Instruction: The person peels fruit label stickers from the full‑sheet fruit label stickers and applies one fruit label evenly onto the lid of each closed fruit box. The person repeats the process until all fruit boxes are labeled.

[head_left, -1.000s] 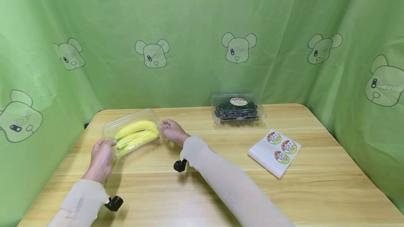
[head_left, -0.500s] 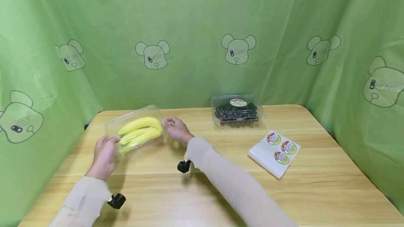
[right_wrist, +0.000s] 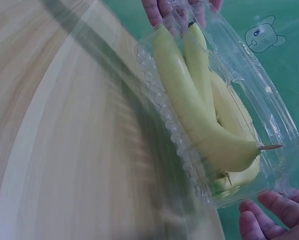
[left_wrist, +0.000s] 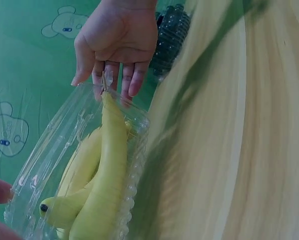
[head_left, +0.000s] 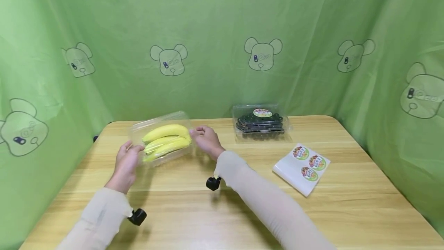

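A clear plastic clamshell box (head_left: 158, 122) with yellow bananas (head_left: 167, 130) inside is held up off the table, at the left in the head view. Its left end is gripped by my left hand (head_left: 126, 165), thumb on the upper edge and fingers beneath. My right hand (head_left: 209, 142) pinches the opposite end. In the left wrist view, the right hand's fingers (left_wrist: 128, 80) reach under that end. From the right wrist, the ribbed side of the box (right_wrist: 170, 127) shows, and the lid covers the bananas.
A second clear box (head_left: 239, 112) with dark round fruit and an oval fruit sticker (head_left: 262, 112) stands at the back of the wooden table (head_left: 263, 188). A white sheet (head_left: 295, 171) with several such stickers lies right of centre. Green curtains (head_left: 215, 80) enclose the back and sides.
Both hands have carried the box of bananas to the right and slightly farther back, raising it a little. The other box and the sticker sheet stay where they were.
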Demonstrator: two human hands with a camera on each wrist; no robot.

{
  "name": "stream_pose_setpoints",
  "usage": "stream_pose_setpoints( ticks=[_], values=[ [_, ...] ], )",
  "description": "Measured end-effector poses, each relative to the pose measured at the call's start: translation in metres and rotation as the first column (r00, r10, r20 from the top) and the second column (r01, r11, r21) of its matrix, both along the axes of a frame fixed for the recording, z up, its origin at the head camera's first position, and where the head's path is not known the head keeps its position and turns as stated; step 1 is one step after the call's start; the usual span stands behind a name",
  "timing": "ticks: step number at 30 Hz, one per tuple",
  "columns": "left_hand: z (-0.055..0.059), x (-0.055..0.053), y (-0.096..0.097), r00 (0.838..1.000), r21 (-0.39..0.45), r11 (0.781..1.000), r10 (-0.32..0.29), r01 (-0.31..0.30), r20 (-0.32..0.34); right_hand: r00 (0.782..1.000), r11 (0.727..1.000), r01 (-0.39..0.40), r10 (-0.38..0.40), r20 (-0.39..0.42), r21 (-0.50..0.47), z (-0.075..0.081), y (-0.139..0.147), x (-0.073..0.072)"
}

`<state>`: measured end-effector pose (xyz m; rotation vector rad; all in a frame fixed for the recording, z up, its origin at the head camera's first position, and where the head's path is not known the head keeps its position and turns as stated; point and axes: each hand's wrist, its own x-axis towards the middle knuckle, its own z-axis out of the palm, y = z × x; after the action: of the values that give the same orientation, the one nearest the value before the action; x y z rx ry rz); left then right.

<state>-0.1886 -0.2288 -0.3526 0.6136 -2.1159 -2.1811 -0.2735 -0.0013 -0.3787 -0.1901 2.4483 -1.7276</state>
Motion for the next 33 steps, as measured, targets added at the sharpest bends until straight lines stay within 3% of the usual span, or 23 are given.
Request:
stream_pose_setpoints(
  ticks=[19,33],
  values=[
    [0.011,-0.006,0.027,0.993,-0.042,0.993,-0.113,0.112,-0.04,0.992,0.994,0.095,-0.091,-0.085,0.046,0.018,0.04,0.01],
    [0.018,-0.009,0.05,0.979,-0.064,0.98,-0.195,0.191,-0.063,0.991,0.996,0.078,-0.075,-0.111,0.03,0.029,0.081,0.021]
  ],
)
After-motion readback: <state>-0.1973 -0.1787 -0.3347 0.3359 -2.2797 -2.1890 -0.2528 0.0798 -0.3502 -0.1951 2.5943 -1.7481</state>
